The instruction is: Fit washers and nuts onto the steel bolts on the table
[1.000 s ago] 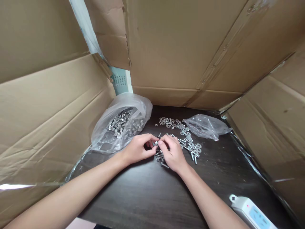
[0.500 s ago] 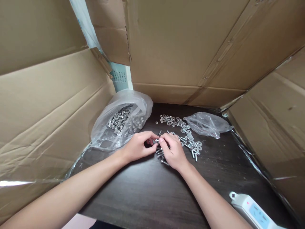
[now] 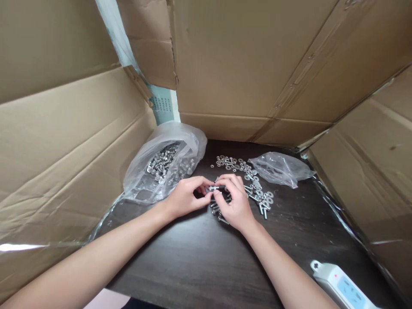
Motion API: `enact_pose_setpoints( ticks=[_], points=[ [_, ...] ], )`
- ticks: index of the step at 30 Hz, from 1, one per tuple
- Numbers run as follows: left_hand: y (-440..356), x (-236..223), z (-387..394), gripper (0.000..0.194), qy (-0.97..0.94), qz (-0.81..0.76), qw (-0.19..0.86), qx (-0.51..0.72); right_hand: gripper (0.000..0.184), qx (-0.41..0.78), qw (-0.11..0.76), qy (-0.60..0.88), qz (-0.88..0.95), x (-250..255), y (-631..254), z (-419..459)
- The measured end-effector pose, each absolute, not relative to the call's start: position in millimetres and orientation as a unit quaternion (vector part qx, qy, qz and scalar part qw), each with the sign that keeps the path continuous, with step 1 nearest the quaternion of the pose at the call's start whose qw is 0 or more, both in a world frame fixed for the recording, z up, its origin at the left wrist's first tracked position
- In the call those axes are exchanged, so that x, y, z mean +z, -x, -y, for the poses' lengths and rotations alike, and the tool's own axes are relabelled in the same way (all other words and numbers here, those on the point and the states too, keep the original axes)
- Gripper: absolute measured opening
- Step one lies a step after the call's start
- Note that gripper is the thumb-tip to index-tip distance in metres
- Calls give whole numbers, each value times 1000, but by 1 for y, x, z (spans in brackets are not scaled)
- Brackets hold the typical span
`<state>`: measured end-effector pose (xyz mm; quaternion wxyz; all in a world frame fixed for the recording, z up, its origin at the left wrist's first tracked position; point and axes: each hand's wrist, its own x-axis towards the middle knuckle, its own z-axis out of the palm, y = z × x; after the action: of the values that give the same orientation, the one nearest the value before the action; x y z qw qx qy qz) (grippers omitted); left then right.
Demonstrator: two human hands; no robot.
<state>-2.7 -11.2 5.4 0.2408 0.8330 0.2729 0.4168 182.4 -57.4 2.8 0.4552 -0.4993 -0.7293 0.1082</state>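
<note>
A metal bolt [image 3: 212, 188] lies level between my two hands, with what looks like a nut or washer on its shank. My left hand [image 3: 188, 196] pinches its left end between thumb and fingers. From the other side, the thumb and forefinger of my right hand [image 3: 236, 201] sit around the bolt near its middle, a little parted, with the other fingers curled. Under and beside my right hand lie several loose bolts [image 3: 222, 219], partly hidden by it. Washers [image 3: 269, 200] and more bolts [image 3: 265, 212] are scattered just to the right.
At the left stands an open clear plastic bag [image 3: 137, 178] holding many small bolts [image 3: 162, 163]. Nuts and washers [image 3: 228, 162] spread toward the back, beside a crumpled plastic bag [image 3: 283, 168]. Cardboard walls [image 3: 225, 64] enclose the dark table [image 3: 180, 266]. A power strip [image 3: 337, 281] lies front right.
The fingers of my right hand have spread apart, showing more of the bolt between them. My left hand keeps its pinch in nearly the same place.
</note>
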Motion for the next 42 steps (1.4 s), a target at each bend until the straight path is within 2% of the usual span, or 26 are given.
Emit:
enact_pose_setpoints(
  ticks=[3, 7, 11, 16, 20, 25, 27, 31, 36, 42],
  points=[
    [4, 6, 11, 19, -844, -242, 232, 419, 19, 133, 441, 500, 733, 3, -184, 57],
    [4, 5, 11, 19, -850, -224, 232, 417, 15, 163, 438, 493, 734, 6, -185, 57],
    [3, 5, 11, 18, -853, -223, 230, 411, 29, 175, 434, 491, 735, 8, -186, 57],
    [3, 5, 10, 20, -853, -221, 226, 415, 22, 186, 433, 485, 736, 8, -186, 56],
    [2, 5, 10, 21, -855, -214, 224, 416, 41, 191, 421, 497, 734, 8, -186, 56],
    [1, 5, 10, 22, -849, -211, 228, 427, 19, 206, 430, 493, 728, 7, -187, 55],
    [1, 5, 10, 22, -849, -211, 232, 425, 20, 207, 432, 489, 729, 8, -186, 55],
    [0, 4, 10, 22, -847, -218, 237, 422, 36, 200, 423, 495, 732, 8, -186, 55],
    [0, 4, 10, 24, -848, -228, 235, 418, 14, 211, 448, 493, 716, 7, -187, 55],
    [1, 6, 10, 23, -856, -221, 227, 408, 38, 209, 436, 498, 720, 7, -186, 55]
  ],
)
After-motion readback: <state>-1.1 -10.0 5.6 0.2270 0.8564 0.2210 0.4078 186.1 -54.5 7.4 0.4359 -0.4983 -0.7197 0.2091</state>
